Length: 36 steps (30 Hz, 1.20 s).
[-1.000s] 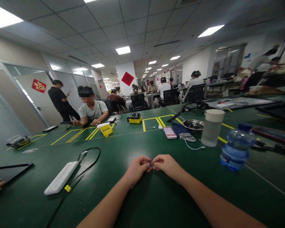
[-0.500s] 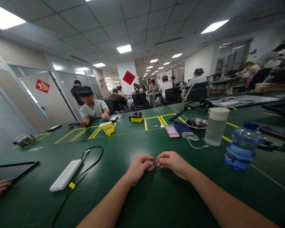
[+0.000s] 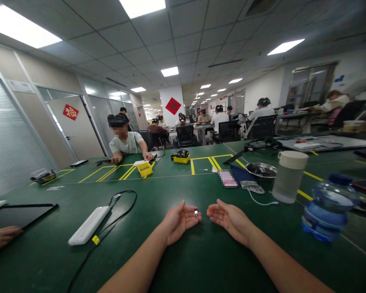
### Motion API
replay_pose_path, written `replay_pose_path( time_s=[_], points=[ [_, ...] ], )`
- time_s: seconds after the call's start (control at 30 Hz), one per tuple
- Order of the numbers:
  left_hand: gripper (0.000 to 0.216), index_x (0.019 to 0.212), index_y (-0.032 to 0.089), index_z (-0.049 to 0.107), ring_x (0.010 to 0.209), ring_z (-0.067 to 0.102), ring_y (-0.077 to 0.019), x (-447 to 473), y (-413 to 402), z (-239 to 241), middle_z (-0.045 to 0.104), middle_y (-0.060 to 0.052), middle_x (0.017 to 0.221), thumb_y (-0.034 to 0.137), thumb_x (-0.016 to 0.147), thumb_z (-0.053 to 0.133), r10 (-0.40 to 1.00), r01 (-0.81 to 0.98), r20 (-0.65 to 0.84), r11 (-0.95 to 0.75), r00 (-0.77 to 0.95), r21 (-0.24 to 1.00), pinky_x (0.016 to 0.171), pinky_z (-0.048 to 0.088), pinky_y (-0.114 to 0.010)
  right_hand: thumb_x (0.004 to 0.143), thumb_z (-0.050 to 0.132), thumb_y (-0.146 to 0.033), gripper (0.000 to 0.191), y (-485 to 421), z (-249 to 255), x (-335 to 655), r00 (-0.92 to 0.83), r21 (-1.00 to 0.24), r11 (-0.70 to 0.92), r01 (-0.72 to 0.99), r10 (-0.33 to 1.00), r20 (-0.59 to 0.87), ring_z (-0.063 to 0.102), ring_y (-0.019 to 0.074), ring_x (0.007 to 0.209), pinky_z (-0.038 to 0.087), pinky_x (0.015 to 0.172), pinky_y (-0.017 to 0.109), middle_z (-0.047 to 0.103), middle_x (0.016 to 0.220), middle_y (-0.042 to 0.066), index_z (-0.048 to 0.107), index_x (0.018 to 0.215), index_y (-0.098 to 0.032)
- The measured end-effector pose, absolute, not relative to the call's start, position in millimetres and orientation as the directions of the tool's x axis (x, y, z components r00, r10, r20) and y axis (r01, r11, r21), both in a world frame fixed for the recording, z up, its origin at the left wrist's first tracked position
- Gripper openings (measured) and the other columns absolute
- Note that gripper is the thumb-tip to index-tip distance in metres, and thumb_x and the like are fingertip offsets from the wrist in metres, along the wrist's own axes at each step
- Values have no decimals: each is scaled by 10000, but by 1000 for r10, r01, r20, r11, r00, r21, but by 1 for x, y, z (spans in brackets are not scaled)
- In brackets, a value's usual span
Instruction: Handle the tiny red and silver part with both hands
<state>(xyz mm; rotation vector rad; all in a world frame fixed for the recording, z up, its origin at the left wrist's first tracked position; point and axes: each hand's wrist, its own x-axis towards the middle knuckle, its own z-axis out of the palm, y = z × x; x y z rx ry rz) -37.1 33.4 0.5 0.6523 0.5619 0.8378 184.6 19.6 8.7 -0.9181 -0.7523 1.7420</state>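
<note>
My left hand (image 3: 180, 221) is turned palm up above the table's near middle, fingers stretched out and lightly curved. On its fingers it holds a small silver metal piece with a dark end (image 3: 196, 213), too small to name. Facing it, with a narrow gap between the fingertips, is my right hand (image 3: 230, 221), its palm turned in and up and its thumb raised. A small orange piece (image 3: 211, 210) is held on the right fingers; its kind is not clear. Both hands cradle their pieces rather than pinch them.
On the left lie a white power strip (image 3: 89, 226) with a black cable and another person's hand (image 3: 3, 238). To the right stand a frosted cup (image 3: 289, 179) and a blue water bottle (image 3: 327, 209). Behind are a metal bowl (image 3: 262, 170) and a yellow box (image 3: 144, 169).
Both hands have opened from closed fingers, baring the silver and orange pieces. The camera view has tilted up and turned slightly left. A seated person across the table has lowered a hand.
</note>
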Motion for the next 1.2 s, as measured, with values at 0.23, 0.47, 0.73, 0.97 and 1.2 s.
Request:
replay_pose_path(
  time_s=[0.23, 0.47, 0.73, 0.97, 1.2],
  points=[
    [458, 1016, 8, 611, 888, 655, -243, -31, 26, 5, 651, -190, 908, 429, 873, 499, 831, -432, -211, 464, 515, 773, 824, 494, -306, 782, 657, -198, 191, 14, 4, 181, -299, -928, -240, -285, 942, -152, 670, 200, 872, 514, 834, 331, 697, 927, 139, 651, 930, -77],
    [582, 1067, -2, 577, 1000, 619, -283, -38, 35, 0, 619, -236, 1041, 527, 876, 427, 796, -490, -200, 526, 571, 695, 901, 461, -344, 867, 552, -351, 290, 22, 6, 185, -227, -810, -332, -484, 941, -251, 681, 215, 880, 537, 803, 328, 691, 938, 165, 632, 887, -73],
    [601, 1117, 3, 523, 1125, 548, -317, -42, 40, 0, 558, -263, 1146, 541, 879, 404, 777, -505, -225, 570, 588, 648, 955, 427, -380, 912, 439, -425, 427, 25, 8, 190, -214, -739, -384, -554, 923, -320, 669, 228, 934, 530, 842, 317, 671, 992, 206, 607, 965, -36],
    [627, 1104, 6, 526, 1132, 540, -324, -44, 40, 0, 541, -269, 1165, 572, 859, 417, 774, -512, -218, 573, 594, 640, 922, 452, -370, 895, 476, -425, 400, 24, 9, 190, -220, -735, -392, -553, 920, -325, 643, 237, 1011, 507, 907, 340, 658, 1031, 201, 595, 1008, -61],
    [634, 1065, 0, 531, 1125, 544, -323, -45, 42, -1, 535, -279, 1159, 584, 861, 396, 787, -541, -224, 572, 575, 617, 910, 460, -369, 888, 479, -433, 428, 26, 9, 192, -184, -721, -397, -567, 915, -359, 604, 243, 1092, 484, 950, 319, 622, 1100, 212, 571, 1050, -48]
  ],
)
